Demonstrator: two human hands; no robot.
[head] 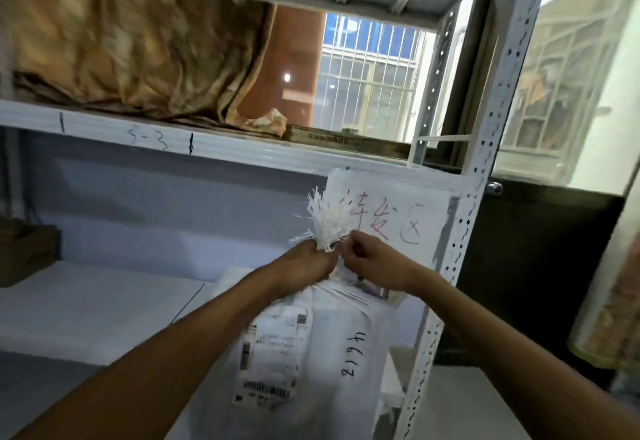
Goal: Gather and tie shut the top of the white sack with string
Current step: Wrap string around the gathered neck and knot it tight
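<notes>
A white woven sack (332, 346) stands upright below my hands, with a printed shipping label (270, 360) on its left side and black handwritten numbers on its front. Its top is bunched into a narrow neck, and a frayed white tuft (327, 219) sticks up above it. My left hand (304, 263) is closed around the gathered neck just under the tuft. My right hand (369, 257) pinches at the neck from the right; a thin bit of string seems to be between its fingers, too blurred to be sure.
A white metal rack surrounds the sack: a shelf beam (166, 141) marked "3-3" above, a perforated upright (478, 217) to the right. A white sign with red writing (398, 211) hangs behind my hands. Brown cloth (131, 44) lies on the upper shelf. A barred window (367, 82) is behind.
</notes>
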